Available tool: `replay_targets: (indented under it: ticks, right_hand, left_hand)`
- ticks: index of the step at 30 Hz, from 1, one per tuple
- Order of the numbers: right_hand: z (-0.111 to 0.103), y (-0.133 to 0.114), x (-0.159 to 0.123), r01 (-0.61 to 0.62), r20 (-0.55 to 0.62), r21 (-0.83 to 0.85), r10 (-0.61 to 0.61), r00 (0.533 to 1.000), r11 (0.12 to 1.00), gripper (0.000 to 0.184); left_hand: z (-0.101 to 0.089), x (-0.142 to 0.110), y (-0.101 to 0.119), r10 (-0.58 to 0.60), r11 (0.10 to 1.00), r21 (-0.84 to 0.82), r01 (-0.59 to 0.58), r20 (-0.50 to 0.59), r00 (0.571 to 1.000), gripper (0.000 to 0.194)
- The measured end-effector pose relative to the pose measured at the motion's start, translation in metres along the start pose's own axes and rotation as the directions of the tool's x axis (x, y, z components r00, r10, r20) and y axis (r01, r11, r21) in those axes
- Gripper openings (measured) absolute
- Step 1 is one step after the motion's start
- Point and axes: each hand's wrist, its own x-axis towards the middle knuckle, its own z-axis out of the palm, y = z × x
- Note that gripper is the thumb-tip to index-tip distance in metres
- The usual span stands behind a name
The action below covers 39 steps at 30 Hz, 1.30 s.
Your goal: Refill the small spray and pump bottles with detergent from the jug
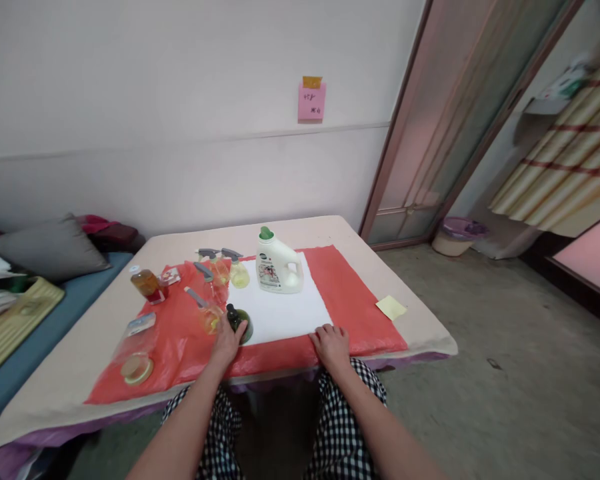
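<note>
My left hand (pixel 227 337) is closed round a small dark green bottle (pixel 245 328) with a black top, at the near left corner of a white sheet (pixel 280 320). My right hand (pixel 333 343) lies with fingers stretched out on the sheet's near right corner, holding nothing. A large white detergent jug (pixel 279 267) with a green cap stands on the sheet. Left of it is a clear spray bottle (pixel 239 274) of yellowish liquid. Several more clear spray bottles with grey heads stand close by, one of them (pixel 211 319) right beside my left hand.
Red plastic sheeting (pixel 355 300) covers part of the table (pixel 405 320). An amber bottle (pixel 147 285), a clear bag (pixel 140 333) and a round lid (pixel 137 369) are at the left. A yellow note (pixel 391 307) lies right. A bin (pixel 455 237) stands on the floor.
</note>
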Motion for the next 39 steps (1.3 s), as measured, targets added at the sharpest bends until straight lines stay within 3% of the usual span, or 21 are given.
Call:
replay_targets:
  ticks: [7, 21, 29, 39]
  right_hand:
    - [-0.002, -0.002, -0.002, 0.126, 0.027, 0.012, -0.126, 0.992, 0.992, 0.027]
    - [-0.002, -0.003, -0.004, 0.122, 0.000, -0.004, -0.122, 0.993, 0.993, 0.034]
    - [0.002, -0.005, -0.005, 0.192, 0.039, -0.023, -0.191, 0.981, 0.981, 0.029]
    - [-0.002, -0.004, -0.007, 0.217, 0.067, -0.035, -0.215, 0.974, 0.975, 0.026]
  left_hand:
    - [0.002, 0.001, 0.001, -0.020, 1.000, -0.015, 0.020, -0.017, 1.000, 0.073]
    - [0.002, -0.004, 0.005, -0.041, 0.997, -0.072, 0.041, 0.005, 0.999, 0.070]
    - [-0.004, -0.007, 0.004, -0.098, 0.990, -0.092, 0.102, 0.047, 0.994, 0.097]
    - [-0.009, -0.007, 0.014, -0.139, 0.987, -0.081, 0.142, 0.044, 0.989, 0.094]
